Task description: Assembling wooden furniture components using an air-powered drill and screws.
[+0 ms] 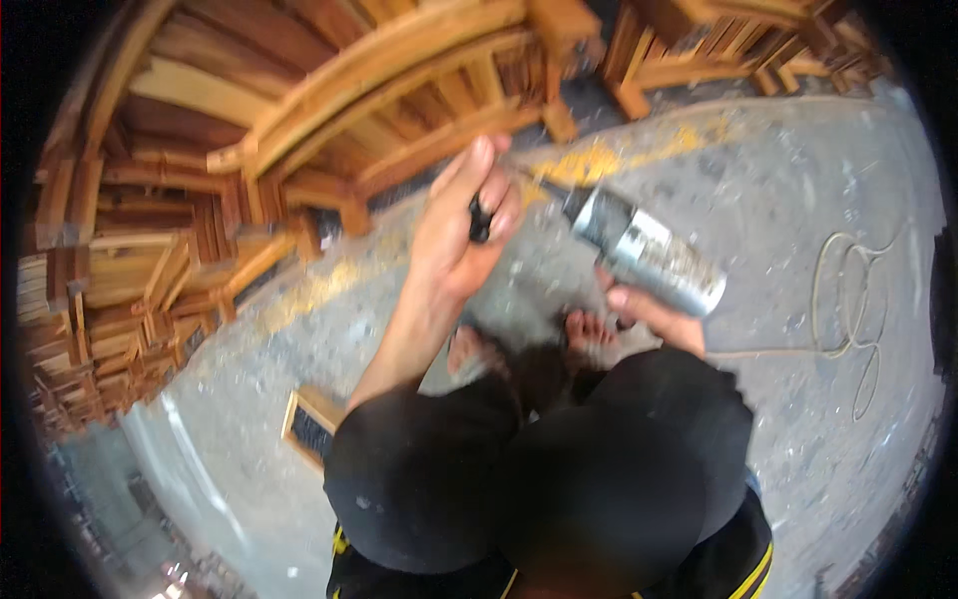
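Observation:
My left hand [464, 215] is raised at the centre, its fingers closed round a small black object [480, 219] that I cannot identify. My right hand [654, 317] grips a silver cylindrical power tool [664, 262] with a dark nose, at right of centre. Most of that hand's fingers are hidden beneath the tool. A thin dark rod [547, 184] runs from the nose toward my left fingertips; blur hides whether they touch it. Just beyond my left hand stands a wooden furniture frame [399, 70] with curved rails and slats.
More wooden furniture [170, 270] crowds the left side and the far right [699, 60]. From near my right hand a pale cord or hose [818, 352] trails to loops on the grey concrete floor [778, 200]. A small wooden box [299, 414] with dark contents lies by my left knee. My bare feet [589, 329] show below.

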The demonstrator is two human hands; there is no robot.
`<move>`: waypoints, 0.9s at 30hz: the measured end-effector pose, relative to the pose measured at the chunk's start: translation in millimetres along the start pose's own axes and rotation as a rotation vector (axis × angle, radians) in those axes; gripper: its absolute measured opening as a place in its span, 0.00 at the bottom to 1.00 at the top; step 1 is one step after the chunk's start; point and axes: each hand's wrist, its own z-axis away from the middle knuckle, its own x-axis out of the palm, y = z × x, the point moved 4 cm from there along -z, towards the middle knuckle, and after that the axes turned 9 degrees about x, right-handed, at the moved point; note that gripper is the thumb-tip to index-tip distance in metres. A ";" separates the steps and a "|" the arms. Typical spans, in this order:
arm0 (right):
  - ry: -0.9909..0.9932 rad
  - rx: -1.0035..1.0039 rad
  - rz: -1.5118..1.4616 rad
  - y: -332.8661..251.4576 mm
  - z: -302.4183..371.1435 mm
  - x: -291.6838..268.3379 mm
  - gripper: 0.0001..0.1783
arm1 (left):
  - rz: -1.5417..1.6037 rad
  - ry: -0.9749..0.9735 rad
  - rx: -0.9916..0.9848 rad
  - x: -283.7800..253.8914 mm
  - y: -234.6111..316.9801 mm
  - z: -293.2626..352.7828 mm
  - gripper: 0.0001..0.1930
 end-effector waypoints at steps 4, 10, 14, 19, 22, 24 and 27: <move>-0.147 -0.421 0.321 -19.3 -17.8 -11.2 0.13 | -0.171 -0.021 -0.017 47.0 25.0 -15.9 0.12; -0.084 -0.655 0.207 -66.8 -3.6 -21.8 0.16 | -0.254 -0.123 0.025 117.7 38.4 -39.6 0.13; 0.036 -0.733 0.255 -79.4 0.1 -25.6 0.15 | -0.261 -0.202 -0.028 136.6 42.7 -54.0 0.13; 0.058 -0.732 0.213 -101.0 9.3 -16.4 0.14 | -0.233 -0.247 -0.046 149.1 38.2 -68.0 0.14; 0.112 -0.798 0.290 -106.2 6.6 -11.4 0.14 | -0.280 -0.242 -0.021 148.7 40.6 -73.9 0.15; 0.159 -0.870 0.359 -108.2 2.5 -9.0 0.14 | -0.314 -0.248 -0.004 150.4 43.8 -78.0 0.16; 0.271 -1.016 0.474 -113.2 -0.3 -9.3 0.15 | -0.391 -0.261 0.031 158.3 48.2 -84.3 0.20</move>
